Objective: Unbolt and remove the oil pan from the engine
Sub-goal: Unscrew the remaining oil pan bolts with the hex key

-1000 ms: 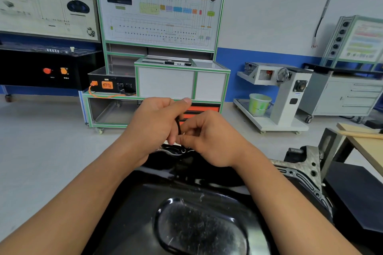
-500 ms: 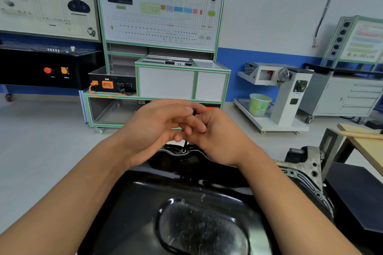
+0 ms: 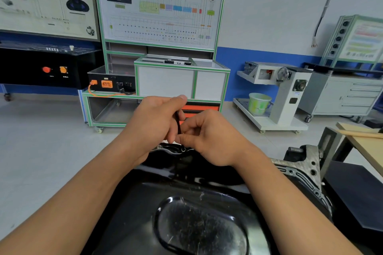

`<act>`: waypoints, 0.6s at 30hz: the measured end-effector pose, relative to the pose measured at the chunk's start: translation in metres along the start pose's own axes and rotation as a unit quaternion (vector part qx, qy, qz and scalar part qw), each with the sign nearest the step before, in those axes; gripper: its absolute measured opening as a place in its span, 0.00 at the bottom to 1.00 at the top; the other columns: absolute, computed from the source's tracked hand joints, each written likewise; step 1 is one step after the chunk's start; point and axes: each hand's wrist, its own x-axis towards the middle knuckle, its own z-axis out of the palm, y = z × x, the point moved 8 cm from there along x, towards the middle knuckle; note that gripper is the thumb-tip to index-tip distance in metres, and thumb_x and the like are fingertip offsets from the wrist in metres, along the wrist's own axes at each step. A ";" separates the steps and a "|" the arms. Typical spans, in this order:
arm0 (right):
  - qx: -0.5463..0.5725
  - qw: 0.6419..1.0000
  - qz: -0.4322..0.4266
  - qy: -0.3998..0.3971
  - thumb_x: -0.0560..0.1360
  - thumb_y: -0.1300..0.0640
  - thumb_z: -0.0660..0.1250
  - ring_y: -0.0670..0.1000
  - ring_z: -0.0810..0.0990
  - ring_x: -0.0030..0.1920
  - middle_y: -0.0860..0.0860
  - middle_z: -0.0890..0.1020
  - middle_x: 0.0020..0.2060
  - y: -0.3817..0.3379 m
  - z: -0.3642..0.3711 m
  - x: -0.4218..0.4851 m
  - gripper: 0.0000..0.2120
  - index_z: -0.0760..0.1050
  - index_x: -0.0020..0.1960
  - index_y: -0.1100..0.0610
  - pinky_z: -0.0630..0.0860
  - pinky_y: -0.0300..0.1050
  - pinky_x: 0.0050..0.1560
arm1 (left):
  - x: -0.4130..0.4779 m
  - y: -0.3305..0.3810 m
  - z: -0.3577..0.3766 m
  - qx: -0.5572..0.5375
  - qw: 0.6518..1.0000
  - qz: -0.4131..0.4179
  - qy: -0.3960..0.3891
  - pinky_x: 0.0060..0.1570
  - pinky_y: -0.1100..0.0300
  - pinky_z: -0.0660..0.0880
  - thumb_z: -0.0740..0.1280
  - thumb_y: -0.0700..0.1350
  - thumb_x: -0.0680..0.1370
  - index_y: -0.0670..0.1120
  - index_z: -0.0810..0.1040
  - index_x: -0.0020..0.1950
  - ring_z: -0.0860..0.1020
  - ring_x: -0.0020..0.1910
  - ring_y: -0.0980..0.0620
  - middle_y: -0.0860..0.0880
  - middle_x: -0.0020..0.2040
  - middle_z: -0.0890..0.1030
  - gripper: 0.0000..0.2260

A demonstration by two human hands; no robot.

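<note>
Tool grip: the left hand curls its fingers round a thin black tool, thumb laid over the top, and the right hand pinches the tool's lower end. Both hands are above the far edge of the glossy black oil pan. The grey engine flange is exposed along the pan's right edge.

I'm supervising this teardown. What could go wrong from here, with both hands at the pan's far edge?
1. The thin black tool, gripped by the left hand and pinched low by the right hand, might slip at the oil pan's far rim and scrape knuckles.
2. Anything loosened there could drop to the floor beyond that rim.
</note>
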 end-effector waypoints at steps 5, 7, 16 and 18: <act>0.000 1.000 0.008 0.013 0.76 0.59 0.73 0.50 0.65 0.31 0.57 0.72 0.28 0.001 -0.003 -0.002 0.13 0.78 0.35 0.64 0.66 0.45 0.36 | -0.001 -0.001 0.003 -0.089 0.994 -0.031 -0.050 0.22 0.62 0.62 0.57 0.43 0.79 0.46 0.82 0.29 0.67 0.22 0.50 0.41 0.23 0.75 0.21; 0.001 1.000 0.009 0.025 0.76 0.58 0.73 0.50 0.65 0.31 0.56 0.70 0.27 0.001 -0.006 -0.003 0.14 0.77 0.33 0.60 0.65 0.46 0.35 | -0.003 -0.002 0.010 -0.138 0.983 -0.039 -0.116 0.24 0.62 0.63 0.56 0.42 0.78 0.43 0.85 0.37 0.70 0.26 0.50 0.38 0.29 0.79 0.19; 0.006 0.999 -0.013 0.035 0.76 0.63 0.69 0.63 0.78 0.39 0.63 0.81 0.35 0.001 -0.009 -0.001 0.11 0.77 0.34 0.58 0.77 0.59 0.46 | -0.005 0.008 0.021 -0.046 0.988 0.058 -0.138 0.27 0.69 0.68 0.69 0.51 0.70 0.45 0.82 0.46 0.74 0.28 0.56 0.43 0.34 0.84 0.11; 0.021 0.999 -0.016 0.043 0.75 0.64 0.70 0.60 0.76 0.35 0.58 0.79 0.30 -0.001 -0.009 0.000 0.20 0.73 0.29 0.48 0.78 0.56 0.44 | -0.004 0.011 0.016 -0.015 0.993 0.080 -0.088 0.25 0.71 0.67 0.70 0.54 0.68 0.44 0.80 0.41 0.72 0.24 0.56 0.43 0.29 0.83 0.13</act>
